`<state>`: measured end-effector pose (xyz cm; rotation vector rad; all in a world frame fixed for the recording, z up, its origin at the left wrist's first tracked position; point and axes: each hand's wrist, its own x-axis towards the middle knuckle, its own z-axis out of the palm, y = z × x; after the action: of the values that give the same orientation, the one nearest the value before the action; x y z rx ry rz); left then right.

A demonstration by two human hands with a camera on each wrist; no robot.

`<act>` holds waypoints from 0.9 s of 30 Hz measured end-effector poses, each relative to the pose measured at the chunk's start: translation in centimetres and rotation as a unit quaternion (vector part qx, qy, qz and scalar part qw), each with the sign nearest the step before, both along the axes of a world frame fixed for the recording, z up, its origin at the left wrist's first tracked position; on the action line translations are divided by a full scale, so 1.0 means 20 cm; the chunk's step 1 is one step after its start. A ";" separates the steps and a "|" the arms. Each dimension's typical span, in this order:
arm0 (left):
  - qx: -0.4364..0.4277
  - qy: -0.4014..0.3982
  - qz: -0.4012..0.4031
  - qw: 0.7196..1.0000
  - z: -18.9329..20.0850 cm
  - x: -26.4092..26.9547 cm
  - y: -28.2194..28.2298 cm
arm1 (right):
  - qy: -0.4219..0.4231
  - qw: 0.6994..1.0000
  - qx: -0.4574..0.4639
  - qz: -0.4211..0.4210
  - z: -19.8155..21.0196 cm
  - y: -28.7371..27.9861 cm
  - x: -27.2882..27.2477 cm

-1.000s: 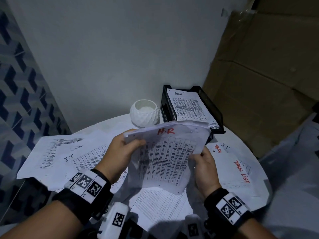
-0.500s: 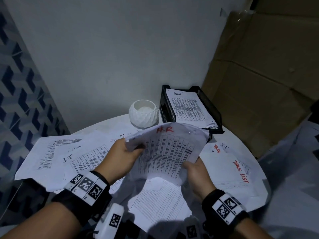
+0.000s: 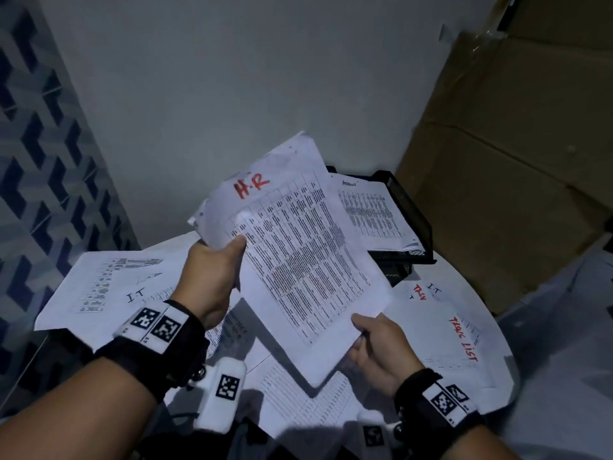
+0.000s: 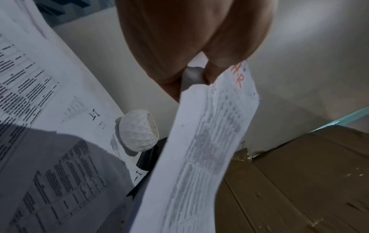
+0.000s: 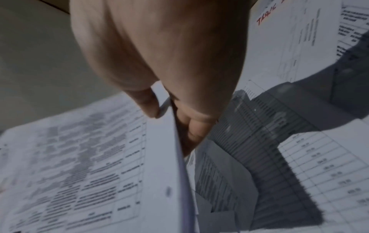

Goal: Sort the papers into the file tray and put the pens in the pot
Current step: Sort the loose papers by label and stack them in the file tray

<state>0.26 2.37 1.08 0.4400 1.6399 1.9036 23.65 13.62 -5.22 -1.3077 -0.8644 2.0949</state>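
Note:
A stack of printed papers marked "H-R" in red [image 3: 298, 247] is held up above the table, tilted, its top corner toward the wall. My left hand [image 3: 232, 250] grips its left edge, thumb on top; the pinch shows in the left wrist view [image 4: 201, 75]. My right hand [image 3: 360, 333] pinches its lower right edge, thumb above and fingers below [image 5: 165, 108]. The black mesh file tray [image 3: 418, 224] stands behind, with a printed sheet [image 3: 368, 210] in it. The white faceted pot [image 4: 137, 130] shows only in the left wrist view. No pen is in sight.
Loose sheets cover the round white table: ones marked "IT" [image 3: 109, 287] at left, one marked "Task list" [image 3: 464, 343] at right, more tables [image 3: 298, 393] under my hands. A cardboard box [image 3: 514, 161] stands right of the tray. A wall is close behind.
Both hands have lifted the H-R stack higher and swung its top up toward the wall. It now hides the pot in the head view. The sheets on the table lie as before.

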 end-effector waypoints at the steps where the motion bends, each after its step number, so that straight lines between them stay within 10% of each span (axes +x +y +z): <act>1: -0.002 0.007 -0.012 1.000 0.01 0.00 0.00 | 0.000 1.000 0.010 -0.006 0.00 0.00 0.00; 16: -0.057 0.088 -0.140 0.985 0.10 -0.04 -0.03 | -0.065 0.972 0.041 -0.221 0.18 0.52 0.15; 27: -0.083 0.109 -0.132 0.982 0.09 -0.13 -0.05 | -0.139 0.975 0.070 -0.160 0.21 0.88 -0.19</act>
<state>-2.28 1.36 2.95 0.7782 1.7635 1.5535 19.92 31.18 -1.10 -1.5689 -0.8320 1.6005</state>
